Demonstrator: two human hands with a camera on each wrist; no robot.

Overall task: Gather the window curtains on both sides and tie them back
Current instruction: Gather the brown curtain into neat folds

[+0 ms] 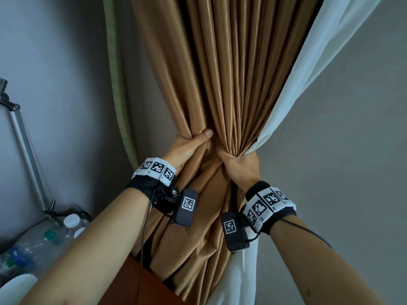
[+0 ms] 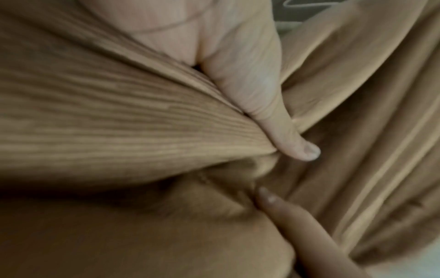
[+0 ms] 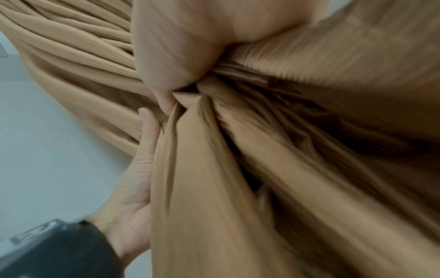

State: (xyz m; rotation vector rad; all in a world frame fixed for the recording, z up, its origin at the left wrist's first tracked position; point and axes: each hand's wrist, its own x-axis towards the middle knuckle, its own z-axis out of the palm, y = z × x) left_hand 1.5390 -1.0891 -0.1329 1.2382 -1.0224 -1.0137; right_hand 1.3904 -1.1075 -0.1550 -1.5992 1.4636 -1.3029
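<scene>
A tan pleated curtain (image 1: 220, 73) hangs in the middle of the head view, squeezed into a narrow waist. My left hand (image 1: 189, 146) grips the left side of that waist, thumb laid across the front folds. My right hand (image 1: 240, 164) grips the right side, with the edge of a white sheer curtain (image 1: 308, 89) bunched under it. In the left wrist view the left thumb (image 2: 252, 90) presses into the tan curtain (image 2: 119, 122), and a fingertip of my right hand (image 2: 266, 195) pokes in below. The right wrist view shows my right hand (image 3: 181, 56) clamped on the folds (image 3: 238, 169), my left hand (image 3: 140, 169) beside them. No tie-back is visible.
Grey walls (image 1: 55, 95) flank the curtain. A metal folding stand (image 1: 26, 150) leans at the left. Several plastic bottles (image 1: 44, 241) lie at the lower left. A brown wooden surface (image 1: 141, 282) sits below the curtain's hem.
</scene>
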